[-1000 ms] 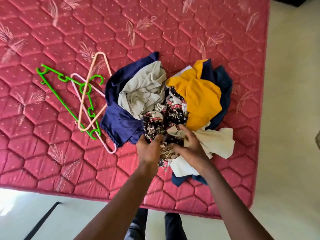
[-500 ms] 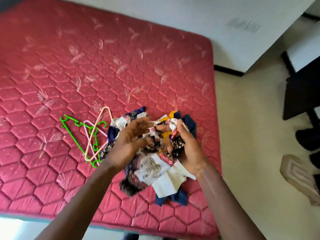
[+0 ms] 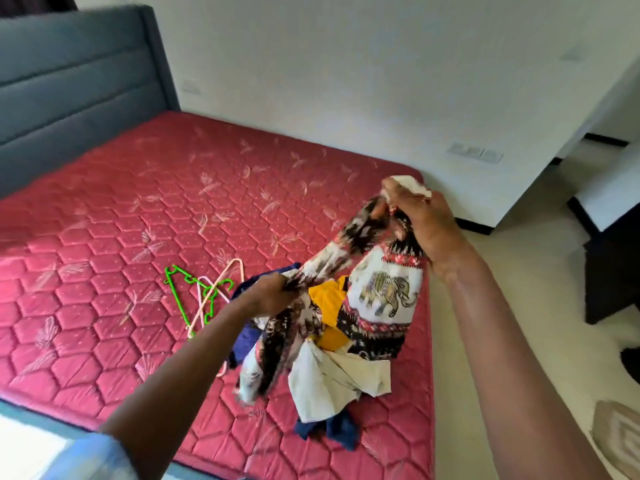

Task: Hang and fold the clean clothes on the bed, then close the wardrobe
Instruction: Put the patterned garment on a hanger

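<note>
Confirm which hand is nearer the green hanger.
Left. The left hand grips the patterned garment just right of the green hanger. The right hand holds the garment's other end higher up, farther right, near the mattress edge.

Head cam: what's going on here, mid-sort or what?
A person stands at the bed and holds a patterned elephant-print garment up off the pile of clothes on the red mattress. The right hand grips its top end high, and the left hand grips a bunched part lower down. The plastic hangers lie loose on the mattress beside the pile, none in use. Nothing looks folded or hung yet.
</note>
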`<state>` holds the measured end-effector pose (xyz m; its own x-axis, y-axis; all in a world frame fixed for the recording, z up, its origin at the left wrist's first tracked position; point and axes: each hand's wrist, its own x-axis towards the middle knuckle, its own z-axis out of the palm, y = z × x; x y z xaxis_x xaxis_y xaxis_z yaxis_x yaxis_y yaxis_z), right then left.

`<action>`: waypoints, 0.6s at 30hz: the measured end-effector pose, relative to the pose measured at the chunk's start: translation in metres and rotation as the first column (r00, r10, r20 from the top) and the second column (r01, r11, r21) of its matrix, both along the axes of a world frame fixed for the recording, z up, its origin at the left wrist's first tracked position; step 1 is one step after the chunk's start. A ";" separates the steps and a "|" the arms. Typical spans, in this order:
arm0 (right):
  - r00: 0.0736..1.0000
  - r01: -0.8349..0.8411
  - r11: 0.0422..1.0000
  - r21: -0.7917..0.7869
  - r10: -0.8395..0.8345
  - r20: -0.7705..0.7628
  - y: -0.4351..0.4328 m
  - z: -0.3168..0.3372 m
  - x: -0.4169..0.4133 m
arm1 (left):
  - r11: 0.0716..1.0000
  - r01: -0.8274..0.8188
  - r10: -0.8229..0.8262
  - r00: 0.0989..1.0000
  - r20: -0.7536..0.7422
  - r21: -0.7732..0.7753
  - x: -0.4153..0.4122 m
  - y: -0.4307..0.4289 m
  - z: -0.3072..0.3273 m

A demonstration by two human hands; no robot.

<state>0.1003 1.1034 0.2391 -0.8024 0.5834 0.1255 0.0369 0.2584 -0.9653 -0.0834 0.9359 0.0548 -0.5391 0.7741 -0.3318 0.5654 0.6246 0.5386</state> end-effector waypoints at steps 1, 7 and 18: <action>0.988 0.138 0.990 0.041 -0.140 0.062 0.011 -0.011 0.006 | 0.999 -0.030 0.029 0.999 0.016 0.033 0.001 -0.002 0.017; 0.904 -0.071 0.997 -0.022 0.074 0.421 -0.030 -0.109 0.045 | 0.834 -0.377 0.169 0.869 0.464 0.402 0.034 -0.004 0.134; 0.998 0.050 0.795 -0.605 -0.010 0.068 -0.113 -0.134 0.026 | 0.755 -0.389 -0.037 0.779 0.626 0.528 0.065 -0.024 0.185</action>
<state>0.1264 0.9905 0.1051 -0.7776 0.5480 -0.3082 0.0960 -0.3810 -0.9196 -0.0186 0.9118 0.2395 -0.5570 0.8219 -0.1194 -0.0678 0.0982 0.9928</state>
